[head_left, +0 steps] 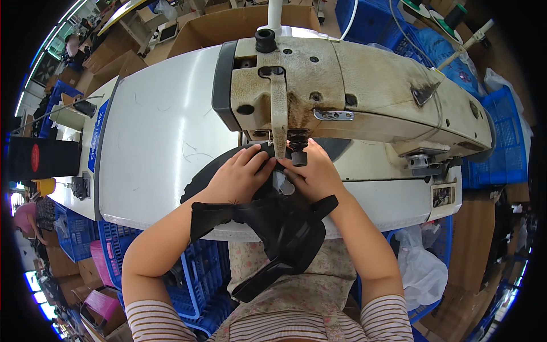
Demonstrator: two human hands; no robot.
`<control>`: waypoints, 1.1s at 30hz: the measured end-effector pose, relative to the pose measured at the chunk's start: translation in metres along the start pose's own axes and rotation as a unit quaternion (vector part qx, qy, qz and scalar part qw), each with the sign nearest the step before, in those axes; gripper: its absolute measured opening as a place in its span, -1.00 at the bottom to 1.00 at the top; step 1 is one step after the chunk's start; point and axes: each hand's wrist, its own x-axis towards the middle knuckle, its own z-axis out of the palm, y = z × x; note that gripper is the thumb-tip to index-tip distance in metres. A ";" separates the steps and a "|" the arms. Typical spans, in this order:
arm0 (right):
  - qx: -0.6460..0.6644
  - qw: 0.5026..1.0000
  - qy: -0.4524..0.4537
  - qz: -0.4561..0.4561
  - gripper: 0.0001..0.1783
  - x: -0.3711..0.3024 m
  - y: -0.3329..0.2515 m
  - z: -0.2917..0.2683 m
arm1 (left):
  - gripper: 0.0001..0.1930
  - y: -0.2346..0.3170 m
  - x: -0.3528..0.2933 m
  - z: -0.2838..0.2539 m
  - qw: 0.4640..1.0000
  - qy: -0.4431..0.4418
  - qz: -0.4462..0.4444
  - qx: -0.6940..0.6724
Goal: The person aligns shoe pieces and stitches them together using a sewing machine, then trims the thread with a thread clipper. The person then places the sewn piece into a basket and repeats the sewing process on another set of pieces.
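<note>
A black sewn piece point(285, 231), perhaps part of a bag, lies bunched under the head of a sewing machine point(302, 85) and hangs over the table's front edge toward my lap. My left hand point(242, 174) presses its bent fingers on the black material, just left of the needle area. On the other side my right hand point(313, 171) pinches the same piece, its fingertips partly hidden behind the machine's dark knob point(299, 157). Both thumbs come close together below the presser area. A small pale grey patch point(282, 183) shows between the hands. The needle itself is hidden.
The white sewing table point(154, 137) carries loose dark threads on its left. Blue crates point(202, 273) stand below it, and one at right holds clear plastic bags point(419, 265). Behind the machine is a cardboard box point(199, 34). Another person point(37, 219) bends over at far left.
</note>
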 end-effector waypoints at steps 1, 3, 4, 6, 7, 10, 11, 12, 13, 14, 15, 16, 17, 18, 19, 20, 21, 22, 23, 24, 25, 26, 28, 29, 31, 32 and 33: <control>0.010 1.000 0.002 0.002 -0.82 0.001 0.000 0.000 | -0.45 -0.001 0.001 0.000 1.000 -0.001 -0.002 -0.001; 0.015 1.000 0.006 0.004 -0.82 0.002 0.001 0.001 | -0.46 -0.001 0.002 0.000 1.000 0.004 0.000 -0.007; 0.019 1.000 0.011 0.005 -0.81 0.002 0.002 0.001 | -0.46 -0.001 0.002 0.000 1.000 0.002 -0.002 -0.007; 0.024 1.000 0.008 0.007 -0.80 0.003 0.002 0.000 | -0.46 -0.002 0.004 -0.001 1.000 -0.004 -0.002 -0.003; 0.027 1.000 0.006 0.009 -0.79 0.003 0.002 0.000 | -0.46 -0.002 0.004 -0.001 1.000 -0.005 -0.002 -0.004; 0.021 1.000 -0.001 0.006 -0.77 0.003 0.006 0.001 | -0.47 -0.002 0.004 -0.001 1.000 0.004 0.000 -0.004; 0.022 1.000 -0.001 0.006 -0.77 0.003 0.004 0.000 | -0.47 -0.002 0.005 -0.001 1.000 0.007 0.002 0.001; 0.026 1.000 0.004 0.002 -0.78 0.005 0.003 -0.002 | -0.48 -0.002 0.004 0.000 1.000 0.010 0.003 0.006; 0.031 0.999 0.010 -0.001 -0.78 0.006 0.002 -0.002 | -0.48 -0.002 0.004 0.000 1.000 0.009 0.001 0.007; 0.032 0.999 0.009 -0.003 -0.78 0.007 0.001 -0.002 | -0.49 -0.003 0.004 0.001 1.000 0.013 0.002 0.008; 0.033 0.999 0.009 -0.008 -0.79 0.008 0.001 -0.003 | -0.50 -0.002 0.004 0.001 1.000 0.018 0.003 0.009; 0.035 0.999 0.010 -0.014 -0.80 0.009 0.001 -0.003 | -0.50 -0.002 0.005 0.002 1.000 0.018 0.001 0.010; 0.035 0.999 0.010 -0.016 -0.80 0.009 0.001 -0.004 | -0.51 -0.003 0.005 0.003 1.000 0.024 0.009 0.017; 0.037 0.999 0.012 -0.021 -0.75 0.010 0.001 -0.005 | -0.52 -0.004 0.006 0.005 0.999 0.029 0.017 0.025; 0.039 0.999 0.015 -0.026 -0.69 0.010 0.002 -0.005 | -0.52 -0.004 0.007 0.006 0.999 0.030 0.016 0.028; 0.040 0.999 0.017 -0.030 -0.69 0.009 0.004 -0.003 | -0.54 -0.003 0.007 0.007 0.999 0.033 0.022 0.034; 0.029 0.999 0.024 -0.038 -0.68 0.007 0.006 0.000 | -0.55 -0.003 0.007 0.008 0.998 0.036 0.030 0.040; 0.018 0.998 0.032 -0.045 -0.67 0.006 0.007 0.002 | -0.55 -0.003 0.007 0.008 0.998 0.036 0.030 0.043; 0.015 0.998 0.030 -0.044 -0.67 0.005 0.009 0.003 | -0.56 -0.003 0.007 0.008 0.998 0.045 0.032 0.043; 0.015 0.998 0.030 -0.044 -0.67 0.005 0.008 0.003 | -0.57 -0.003 0.007 0.009 0.997 0.054 0.035 0.040; 0.028 0.999 0.016 -0.030 -0.77 0.005 0.006 0.002 | -0.58 -0.003 0.007 0.010 0.997 0.052 0.036 0.045; 0.041 0.999 0.001 -0.016 -0.84 0.005 0.005 0.002 | -0.58 -0.004 0.006 0.011 0.997 0.052 0.037 0.045; 0.040 0.999 -0.003 -0.007 -0.86 0.003 0.008 0.005 | -0.59 -0.004 0.007 0.010 0.996 0.054 0.039 0.061; 0.040 0.999 -0.007 0.001 -0.87 0.001 0.009 0.005 | -0.59 -0.003 0.008 0.009 0.996 0.055 0.041 0.059; 0.029 1.000 -0.006 0.002 -0.87 0.001 0.009 0.006 | -0.60 -0.003 0.008 0.008 0.997 0.043 0.036 0.059; 0.019 1.000 -0.006 0.003 -0.86 0.001 0.008 0.006 | -0.60 -0.004 0.008 0.009 0.997 0.044 0.037 0.058; 0.019 1.000 -0.006 0.004 -0.86 0.001 0.009 0.006 | -0.59 -0.004 0.008 0.009 0.997 0.043 0.038 0.060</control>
